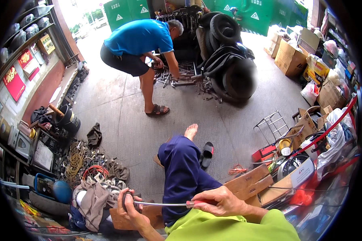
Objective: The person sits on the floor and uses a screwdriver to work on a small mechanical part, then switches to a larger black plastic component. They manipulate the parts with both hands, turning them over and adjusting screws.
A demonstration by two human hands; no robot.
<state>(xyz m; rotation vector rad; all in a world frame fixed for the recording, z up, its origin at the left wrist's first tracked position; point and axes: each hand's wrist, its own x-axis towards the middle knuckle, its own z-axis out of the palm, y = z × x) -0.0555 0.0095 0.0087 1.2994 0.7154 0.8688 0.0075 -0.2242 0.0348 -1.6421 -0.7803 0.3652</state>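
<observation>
- The right hand (pixel 223 201), right of the dark blue trousers (pixel 181 176), has its grip clamped on the red-handled tool (pixel 165 205).
- This tool passes across the trousers, with its thin metal shaft toward the left.
- The left hand (pixel 134 215), left of the trousers, has its grip closed on a small dark thing (pixel 127 195); its kind I cannot tell.
- One black slipper (pixel 207 156) lies on the floor, just right of the trousers.

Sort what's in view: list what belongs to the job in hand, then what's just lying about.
Job in hand, apparently:
- red-handled screwdriver, in the right hand
- dark rounded part, in the left hand

Apparently just lying about:
- black slipper
- black bucket
- piled tyres
</observation>
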